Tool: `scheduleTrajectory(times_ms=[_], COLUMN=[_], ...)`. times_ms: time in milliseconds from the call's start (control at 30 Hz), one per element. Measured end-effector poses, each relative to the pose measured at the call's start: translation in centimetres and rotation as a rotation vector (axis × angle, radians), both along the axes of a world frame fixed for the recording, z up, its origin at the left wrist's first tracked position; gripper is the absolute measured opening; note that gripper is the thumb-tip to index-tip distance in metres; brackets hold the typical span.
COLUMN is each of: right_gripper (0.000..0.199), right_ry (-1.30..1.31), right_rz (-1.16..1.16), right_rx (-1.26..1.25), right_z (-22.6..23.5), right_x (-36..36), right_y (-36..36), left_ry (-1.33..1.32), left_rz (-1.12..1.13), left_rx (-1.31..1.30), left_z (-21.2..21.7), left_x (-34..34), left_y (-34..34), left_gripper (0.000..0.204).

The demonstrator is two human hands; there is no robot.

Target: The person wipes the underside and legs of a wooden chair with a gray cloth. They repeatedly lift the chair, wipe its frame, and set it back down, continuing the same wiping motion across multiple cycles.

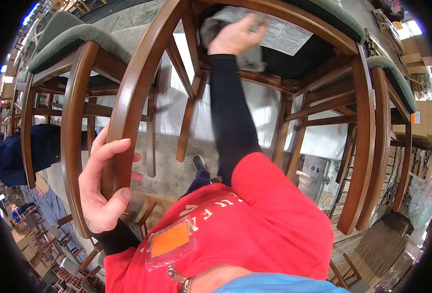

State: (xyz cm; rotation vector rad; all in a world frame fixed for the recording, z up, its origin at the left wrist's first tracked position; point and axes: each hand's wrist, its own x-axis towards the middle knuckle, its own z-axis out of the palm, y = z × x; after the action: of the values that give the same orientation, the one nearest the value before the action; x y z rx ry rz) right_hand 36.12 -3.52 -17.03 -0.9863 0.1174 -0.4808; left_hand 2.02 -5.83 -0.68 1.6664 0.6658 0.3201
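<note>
A brown wooden chair [138, 78] is tipped in front of me, its dark seat underside [294, 61] facing me with a white printed label [287, 36] on it. My left hand [101, 183] is closed around one of its legs, fingers and thumb on opposite sides. Up under the seat frame, my right hand [239, 35] grips a grey cloth [221, 22], which lies against the dark underside and partly hangs below the hand. The fingertips of that hand are partly hidden and slightly blurred.
A similar chair with a grey-green padded seat [84, 36] stands close on the left, another chair [394, 78] on the right. Cardboard boxes [423, 119] are stacked at far right. Dark blue fabric [30, 151] lies behind the left chair. Many more chairs fill the lower left.
</note>
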Motion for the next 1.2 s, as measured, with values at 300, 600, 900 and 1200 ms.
scheduleTrajectory(times_ms=[300, 600, 900, 1200], right_gripper=[0.033, 0.042, 0.041, 0.036], right_ry=[-0.459, -0.146, 0.219, -0.325], right_rz=[0.434, 0.417, -0.022, 0.749], right_rx=[-1.179, -1.877, -1.537, -1.679], right_z=[-10.3, -17.8, -21.6, -19.7], right_x=[-1.4, 3.7, 1.4, -3.9], right_y=[-2.3, -19.3, -19.0, -9.0], left_ry=[0.054, 0.067, 0.052, 0.067], left_rz=[-0.111, -0.122, -0.131, -0.100], left_rx=[0.022, 0.061, 0.029, 0.024], left_z=[-0.1, 0.0, 0.1, -0.2], left_x=[-0.5, -0.3, -0.4, -1.5], left_y=[1.1, 0.9, 1.1, 0.7], left_gripper=[0.072, 0.070, 0.070, 0.073])
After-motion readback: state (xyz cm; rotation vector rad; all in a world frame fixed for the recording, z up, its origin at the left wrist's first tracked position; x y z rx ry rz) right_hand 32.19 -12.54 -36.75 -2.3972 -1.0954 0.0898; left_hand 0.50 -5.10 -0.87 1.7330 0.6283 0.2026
